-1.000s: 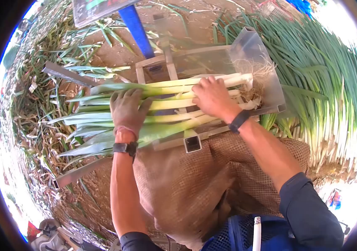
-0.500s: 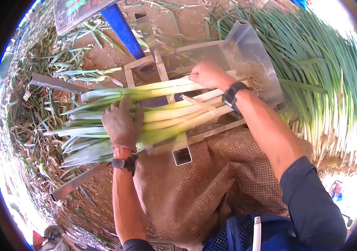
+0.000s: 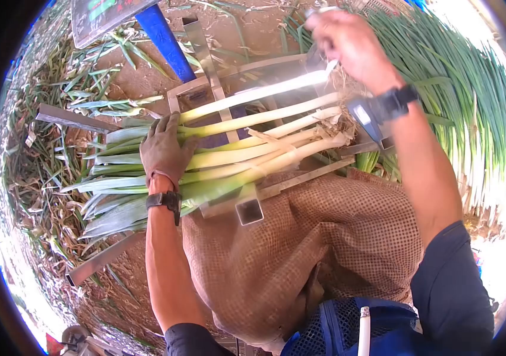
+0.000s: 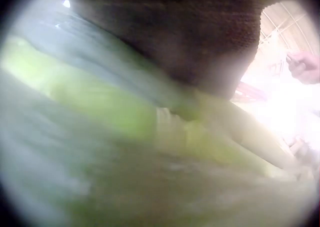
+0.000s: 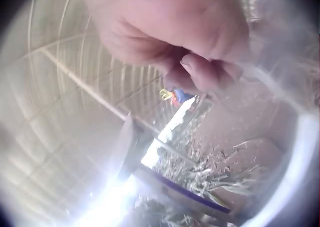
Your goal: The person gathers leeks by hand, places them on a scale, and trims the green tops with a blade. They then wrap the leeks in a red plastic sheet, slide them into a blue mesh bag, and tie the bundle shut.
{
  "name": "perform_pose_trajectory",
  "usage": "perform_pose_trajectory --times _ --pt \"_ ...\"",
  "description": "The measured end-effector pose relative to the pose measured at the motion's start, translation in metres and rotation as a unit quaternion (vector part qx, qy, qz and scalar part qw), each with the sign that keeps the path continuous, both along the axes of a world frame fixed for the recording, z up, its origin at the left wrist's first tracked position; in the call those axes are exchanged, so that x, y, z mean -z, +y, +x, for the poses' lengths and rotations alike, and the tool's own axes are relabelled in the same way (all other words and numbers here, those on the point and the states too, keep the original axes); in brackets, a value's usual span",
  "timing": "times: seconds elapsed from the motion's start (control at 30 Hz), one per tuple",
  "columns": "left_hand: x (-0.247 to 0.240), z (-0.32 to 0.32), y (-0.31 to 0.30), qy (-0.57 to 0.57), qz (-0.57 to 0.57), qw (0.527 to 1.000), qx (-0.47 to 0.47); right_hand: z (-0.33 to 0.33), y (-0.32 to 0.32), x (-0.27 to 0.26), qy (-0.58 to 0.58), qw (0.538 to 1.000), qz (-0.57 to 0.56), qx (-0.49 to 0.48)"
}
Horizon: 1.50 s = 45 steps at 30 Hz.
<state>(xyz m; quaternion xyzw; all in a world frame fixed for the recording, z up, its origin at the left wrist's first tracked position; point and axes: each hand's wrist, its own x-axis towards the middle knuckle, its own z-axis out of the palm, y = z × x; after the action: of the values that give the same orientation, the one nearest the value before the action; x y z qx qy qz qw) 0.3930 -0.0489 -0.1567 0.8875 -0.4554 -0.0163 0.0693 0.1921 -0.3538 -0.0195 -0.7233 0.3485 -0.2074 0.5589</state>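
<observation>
Several leeks [image 3: 235, 155] lie side by side across a metal frame, leaves left and roots [image 3: 351, 115] right. The gloved left hand [image 3: 167, 145] rests across their green parts, fingers extended and thumb apart. In the left wrist view the blurred leeks [image 4: 100, 99] run beneath the dark glove [image 4: 195, 37]. Above the root ends, the bare right hand [image 3: 351, 47] is raised and blurred, fingers curled. A thin whitish strip [image 5: 272, 84] trails from the curled right hand [image 5: 185, 32] in the right wrist view; its exact grip is partly hidden.
Metal arms [image 3: 78, 118] of the frame stick out left, with a blue post [image 3: 167, 44] behind. A large pile of green onions [image 3: 454, 107] stands at the right. Leaf scraps [image 3: 45, 196] cover the ground at left; brown sacking [image 3: 300, 249] lies nearest the body.
The right hand has moved up and away from the leek stems, beyond the root ends. The upper leeks are spread farther apart. The left hand stays on the leaves.
</observation>
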Motion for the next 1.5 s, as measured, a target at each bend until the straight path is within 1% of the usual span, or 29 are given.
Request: perform_pose_trajectory --times 0.03,0.07,0.1,0.13,0.17,0.2,0.3,0.33,0.4,0.43,0.47,0.53,0.57,0.6,0.63,0.67,0.7,0.77,0.8,0.83,0.9,0.97,1.0,1.03,1.13,1.23,1.33,1.43,1.5 --pt "-0.001 0.000 -0.001 -0.001 -0.002 1.000 0.000 -0.007 0.018 -0.004 0.092 0.990 -0.060 -0.087" --pt "-0.001 -0.001 -0.001 -0.002 -0.004 1.000 -0.002 -0.016 0.022 0.026 0.135 0.966 -0.104 -0.194" --pt "-0.001 -0.001 0.000 -0.003 -0.006 1.000 -0.003 -0.014 0.060 0.006 0.305 0.928 -0.050 -0.208" --pt "-0.001 -0.002 -0.001 -0.003 -0.009 1.000 -0.004 -0.021 0.058 0.058 0.295 0.887 -0.133 -0.329" --pt "0.000 -0.002 0.000 -0.003 -0.011 1.000 -0.006 -0.028 0.075 0.084 0.306 0.852 -0.262 -0.334" --pt "0.001 -0.002 0.001 -0.003 -0.012 1.000 -0.008 -0.036 0.091 0.101 0.316 0.848 -0.292 -0.309" --pt "0.003 -0.002 0.003 -0.008 -0.023 1.000 -0.008 -0.037 0.096 0.133 0.341 0.832 -0.333 -0.283" --pt "0.002 -0.003 0.004 -0.006 -0.020 1.000 -0.014 -0.035 0.096 0.108 0.385 0.785 -0.369 -0.317" --pt "0.000 -0.004 0.003 0.000 -0.019 1.000 -0.022 -0.041 0.079 0.067 0.367 0.782 -0.431 -0.260" --pt "0.000 -0.005 0.002 0.001 -0.021 0.999 -0.025 -0.053 0.070 0.020 0.296 0.822 -0.422 -0.241" --pt "0.002 -0.004 0.002 0.001 -0.022 0.999 -0.026 -0.066 0.025 0.021 0.249 0.720 -0.603 -0.236" --pt "0.003 -0.003 0.001 0.004 -0.022 0.999 -0.027 -0.076 -0.011 -0.058 0.405 0.657 -0.631 -0.081" --pt "0.002 -0.003 0.000 0.008 -0.021 0.999 -0.027 -0.089 -0.070 -0.080 0.437 0.628 -0.644 -0.024" --pt "0.002 -0.003 -0.001 0.011 -0.021 0.999 -0.026 -0.109 -0.108 -0.115 0.452 0.633 -0.628 -0.001" --pt "0.000 -0.004 -0.001 0.011 -0.014 0.999 -0.028 -0.124 -0.126 -0.140 0.468 0.638 -0.611 0.024" --pt "-0.001 -0.004 -0.002 0.010 -0.009 0.999 -0.032 -0.120 -0.103 -0.144 0.399 0.613 -0.682 0.021" --pt "-0.001 -0.004 -0.002 0.011 -0.004 0.999 -0.036 -0.105 -0.060 -0.144 0.326 0.582 -0.745 0.015" --pt "-0.003 -0.003 -0.003 0.018 0.018 0.999 -0.032 -0.080 -0.032 -0.123 0.254 0.637 -0.727 -0.024" --pt "-0.004 -0.003 -0.004 0.020 0.030 0.999 -0.029 -0.072 -0.032 -0.096 0.253 0.721 -0.643 -0.053" --pt "-0.005 -0.002 -0.004 0.017 0.023 0.999 -0.030 -0.061 -0.005 -0.071 0.200 0.761 -0.602 -0.135" --pt "-0.002 -0.004 -0.004 0.016 0.010 0.999 -0.034 -0.041 0.021 -0.002 0.064 0.784 -0.560 -0.259" --pt "0.002 -0.003 -0.003 0.008 0.004 1.000 -0.028 -0.033 0.046 0.046 0.248 0.776 -0.501 -0.291" --pt "0.002 -0.003 -0.002 0.003 0.000 1.000 -0.027 -0.035 0.054 0.066 0.264 0.778 -0.471 -0.322" --pt "0.000 -0.003 -0.004 0.005 0.002 1.000 -0.030 -0.034 0.062 0.073 0.280 0.777 -0.441 -0.350" --pt "-0.001 -0.004 -0.004 0.010 0.009 0.999 -0.030 -0.042 0.072 0.066 0.428 0.749 -0.346 -0.369" --pt "-0.003 -0.001 -0.005 0.008 0.003 1.000 -0.026 -0.057 0.064 0.107 0.429 0.706 -0.443 -0.349" --pt "0.001 -0.002 -0.004 0.010 0.002 1.000 -0.027 -0.063 0.055 0.139 0.342 0.748 -0.459 -0.336" --pt "0.004 0.004 -0.001 0.009 -0.010 1.000 -0.018 -0.057 0.052 0.141 0.396 0.710 -0.451 -0.369" --pt "0.007 0.008 0.004 0.014 -0.017 1.000 -0.016 -0.050 0.041 0.126 0.428 0.729 -0.455 -0.279"
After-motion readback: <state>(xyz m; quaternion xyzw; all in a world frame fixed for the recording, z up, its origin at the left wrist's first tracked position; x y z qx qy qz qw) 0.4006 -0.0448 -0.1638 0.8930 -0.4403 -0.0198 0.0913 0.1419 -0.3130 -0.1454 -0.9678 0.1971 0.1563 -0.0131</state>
